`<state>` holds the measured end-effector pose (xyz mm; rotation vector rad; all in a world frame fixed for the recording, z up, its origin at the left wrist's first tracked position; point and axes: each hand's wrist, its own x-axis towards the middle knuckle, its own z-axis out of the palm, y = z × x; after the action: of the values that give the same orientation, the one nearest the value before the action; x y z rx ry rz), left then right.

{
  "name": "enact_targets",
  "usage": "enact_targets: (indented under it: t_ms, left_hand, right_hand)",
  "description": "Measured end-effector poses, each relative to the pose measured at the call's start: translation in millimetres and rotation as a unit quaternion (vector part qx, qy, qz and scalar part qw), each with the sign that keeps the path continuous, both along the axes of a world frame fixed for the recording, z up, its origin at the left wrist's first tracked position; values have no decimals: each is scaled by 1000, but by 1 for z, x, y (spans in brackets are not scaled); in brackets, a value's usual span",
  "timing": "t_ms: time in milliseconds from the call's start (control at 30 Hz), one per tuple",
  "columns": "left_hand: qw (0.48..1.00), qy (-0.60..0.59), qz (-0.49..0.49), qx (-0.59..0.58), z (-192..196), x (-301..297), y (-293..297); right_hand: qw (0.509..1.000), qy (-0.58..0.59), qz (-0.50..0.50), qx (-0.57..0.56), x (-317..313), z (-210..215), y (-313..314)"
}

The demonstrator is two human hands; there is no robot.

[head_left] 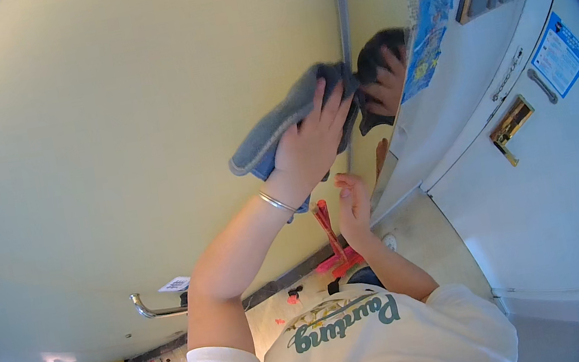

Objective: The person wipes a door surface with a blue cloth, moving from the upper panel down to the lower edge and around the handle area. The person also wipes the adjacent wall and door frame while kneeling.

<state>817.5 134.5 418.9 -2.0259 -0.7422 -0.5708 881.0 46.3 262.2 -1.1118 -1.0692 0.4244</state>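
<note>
My left hand, with a silver bracelet at the wrist, presses a folded grey-blue cloth against a pale yellow panel. Its fingers lie over the cloth beside a metallic strip. A glossy mirror-like surface just right of that strip reflects the hand and cloth. Lower down, my right hand is raised close to the reflective surface, its fingers loosely bent and nothing visible in them. Whether it touches the surface, I cannot tell.
A white door with a gold handle stands at the right. Blue printed film edges the reflective surface. A chrome hook-shaped bar juts out lower left. Red and pink bars stand below my hands, near small scraps on the floor.
</note>
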Motion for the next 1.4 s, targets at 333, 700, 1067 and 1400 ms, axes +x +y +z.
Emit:
enact_targets:
  t_ms: [333, 700, 1067, 1400]
  left_hand:
    - [810, -57, -249, -528, -102, -41, 5]
    - [982, -163, 80, 44, -13, -65, -19]
    - [952, -209, 174, -140, -101, -170, -55]
    - [859, -474, 192, 20, -78, -226, -50]
  right_hand:
    - [997, -81, 10, 9, -4, -17, -17]
    - [977, -160, 38, 133, -36, 46, -6]
    - [881, -438, 118, 134, -94, 13, 25]
    - [778, -560, 24, 285, -147, 89, 63]
